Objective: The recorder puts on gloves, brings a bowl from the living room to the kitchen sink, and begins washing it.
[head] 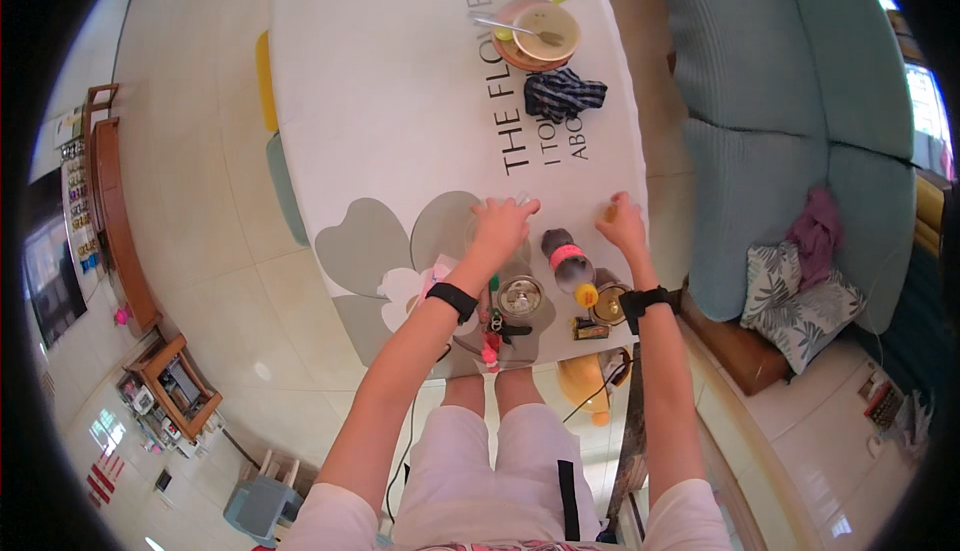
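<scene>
My left hand point(504, 227) reaches over the white printed tablecloth point(360, 85), palm down with bent fingers. A small clear object point(523, 198) shows at its fingertips; the hand hides most of it, and whether I grip it is unclear. Near the table's right edge, my right hand point(624, 224) has curled fingers, and their inner side is hidden. Between my hands lies a dark drink bottle point(566, 260) with a pink label and yellow cap. Closer to me are a round glass ashtray or jar point(520, 296) and a gold-lidded jar point(609, 303).
Keys with a pink charm point(490, 352) and a small dark box point(591, 328) lie near the front edge. Farther away are a bowl with a spoon point(546, 33) and a crumpled plaid cloth point(564, 94). A blue-green sofa point(750, 85) stands to the right.
</scene>
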Motion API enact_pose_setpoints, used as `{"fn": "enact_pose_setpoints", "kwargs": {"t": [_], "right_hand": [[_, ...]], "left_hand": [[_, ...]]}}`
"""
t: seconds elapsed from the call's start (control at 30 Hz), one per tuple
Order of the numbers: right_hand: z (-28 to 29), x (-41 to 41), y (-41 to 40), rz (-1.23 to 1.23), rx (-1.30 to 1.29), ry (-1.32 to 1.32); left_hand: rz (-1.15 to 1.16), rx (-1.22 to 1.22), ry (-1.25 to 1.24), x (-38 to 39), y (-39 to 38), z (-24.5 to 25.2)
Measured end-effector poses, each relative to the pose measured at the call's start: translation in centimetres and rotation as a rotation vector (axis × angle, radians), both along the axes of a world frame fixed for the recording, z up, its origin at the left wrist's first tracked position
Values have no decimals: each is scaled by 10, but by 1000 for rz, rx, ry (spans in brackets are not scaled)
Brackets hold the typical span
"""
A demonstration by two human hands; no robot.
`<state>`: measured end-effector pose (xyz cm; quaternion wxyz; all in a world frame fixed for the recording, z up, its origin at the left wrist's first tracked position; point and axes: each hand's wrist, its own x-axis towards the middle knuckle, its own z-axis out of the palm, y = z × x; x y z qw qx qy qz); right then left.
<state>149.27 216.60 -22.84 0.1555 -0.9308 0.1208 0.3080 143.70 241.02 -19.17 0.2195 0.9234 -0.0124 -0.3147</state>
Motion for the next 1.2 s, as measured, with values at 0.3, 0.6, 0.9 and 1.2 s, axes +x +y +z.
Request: {"fn": "enact_pose_setpoints", "kwargs": {"t": [0.3, 0.6, 0.9, 1.2], "right_hand": [[22, 20, 73, 597, 605, 44], [6, 31, 105, 842, 541, 470], [-2, 87, 79, 365, 353, 92], [11, 141, 66, 358, 246, -719]], "left_hand": [[172, -86, -75, -9, 40, -8], [417, -132, -300, 37, 59, 17], [592, -432, -229, 165, 73, -65], [1096, -804, 118, 240, 49, -112]]}}
